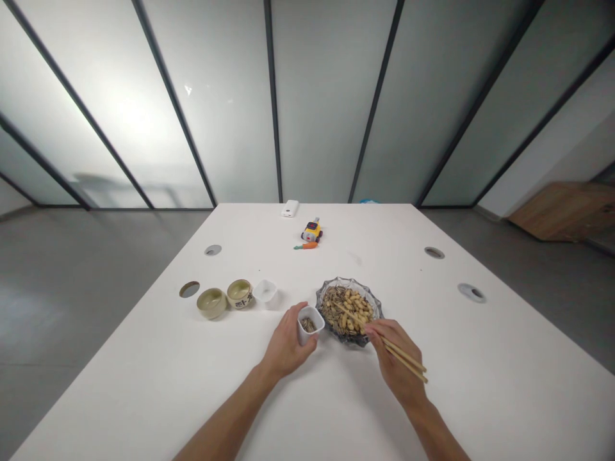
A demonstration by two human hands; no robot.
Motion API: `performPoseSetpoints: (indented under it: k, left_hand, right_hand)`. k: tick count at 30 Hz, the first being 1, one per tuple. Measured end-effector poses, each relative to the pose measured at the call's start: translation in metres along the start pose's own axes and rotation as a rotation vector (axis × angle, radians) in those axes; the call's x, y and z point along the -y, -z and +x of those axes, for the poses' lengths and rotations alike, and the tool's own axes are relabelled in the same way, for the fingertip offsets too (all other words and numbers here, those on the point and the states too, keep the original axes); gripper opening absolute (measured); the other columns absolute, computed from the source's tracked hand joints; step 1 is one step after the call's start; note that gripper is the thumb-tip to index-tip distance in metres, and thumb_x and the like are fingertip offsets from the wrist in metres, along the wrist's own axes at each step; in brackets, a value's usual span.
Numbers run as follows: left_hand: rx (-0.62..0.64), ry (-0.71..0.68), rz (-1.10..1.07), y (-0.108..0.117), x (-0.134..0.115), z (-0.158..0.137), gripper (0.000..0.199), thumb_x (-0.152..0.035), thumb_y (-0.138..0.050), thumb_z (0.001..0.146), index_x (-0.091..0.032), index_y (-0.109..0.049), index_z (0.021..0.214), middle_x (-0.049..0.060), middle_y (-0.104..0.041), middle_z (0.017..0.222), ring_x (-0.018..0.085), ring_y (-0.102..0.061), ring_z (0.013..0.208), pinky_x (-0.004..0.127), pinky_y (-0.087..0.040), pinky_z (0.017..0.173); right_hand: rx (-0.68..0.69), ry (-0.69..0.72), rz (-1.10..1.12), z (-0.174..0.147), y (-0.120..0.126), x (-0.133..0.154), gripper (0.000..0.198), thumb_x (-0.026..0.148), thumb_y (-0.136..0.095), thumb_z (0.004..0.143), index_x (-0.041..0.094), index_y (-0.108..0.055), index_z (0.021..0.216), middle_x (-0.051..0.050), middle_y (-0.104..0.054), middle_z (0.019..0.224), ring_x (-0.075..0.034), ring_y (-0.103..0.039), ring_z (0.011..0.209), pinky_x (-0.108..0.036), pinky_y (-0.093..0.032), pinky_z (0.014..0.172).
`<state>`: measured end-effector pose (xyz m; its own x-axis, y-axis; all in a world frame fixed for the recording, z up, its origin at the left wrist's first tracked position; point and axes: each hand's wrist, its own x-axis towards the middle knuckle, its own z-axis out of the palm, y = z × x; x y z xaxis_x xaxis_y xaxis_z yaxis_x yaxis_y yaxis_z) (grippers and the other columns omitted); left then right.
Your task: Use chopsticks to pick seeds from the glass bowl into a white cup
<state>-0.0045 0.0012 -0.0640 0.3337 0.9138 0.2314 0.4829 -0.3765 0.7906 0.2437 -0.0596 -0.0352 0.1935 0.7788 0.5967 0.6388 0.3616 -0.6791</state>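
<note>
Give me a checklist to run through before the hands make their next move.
1. Left hand grips the white cup: ok, fingers and thumb around it.
2. Cup upright enough to keep its striped seeds in: ok, they lie inside.
3. Right hand holds the chopsticks: ok.
4. Chopsticks reach over the glass bowl: ok.
5. Peanuts separated from the bowl's seeds: not ok, both share that bowl.
6. Seed pinched between the tips: cannot tell, too small.
</note>
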Motion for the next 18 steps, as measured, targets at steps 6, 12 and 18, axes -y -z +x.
performPoseSetpoints:
  k: [6,12,18]
  left_hand:
    - [-0.002,0.006,0.001,-0.001,0.001,0.001,0.065,-0.027,-0.068,0.084,-0.017,-0.045,0.144,0.016,-0.060,0.141,0.031,-0.057,0.131,0.050,-0.044,0.115]
    - [-0.003,0.017,0.006,0.000,-0.001,0.001,0.065,-0.028,-0.068,0.084,-0.017,-0.046,0.144,0.016,-0.060,0.142,0.031,-0.057,0.132,0.051,-0.044,0.115]
    - [-0.005,0.022,0.002,0.000,-0.001,0.000,0.066,-0.028,-0.068,0.083,-0.018,-0.046,0.144,0.016,-0.060,0.141,0.031,-0.058,0.131,0.051,-0.045,0.115]
  right_hand:
    - [-0.029,-0.005,-0.026,0.002,0.004,0.001,0.025,0.039,-0.062,0.099,0.024,-0.078,0.090,-0.005,-0.075,0.089,-0.020,-0.072,0.081,-0.033,-0.062,0.075]
    - [-0.080,-0.099,0.025,0.005,0.011,0.007,0.031,0.044,-0.059,0.100,0.023,-0.078,0.086,-0.007,-0.074,0.088,-0.021,-0.071,0.083,-0.035,-0.060,0.075]
    - [-0.049,-0.122,0.080,0.004,0.010,0.010,0.033,0.046,-0.059,0.099,0.023,-0.077,0.084,-0.007,-0.074,0.086,-0.022,-0.071,0.081,-0.035,-0.060,0.073]
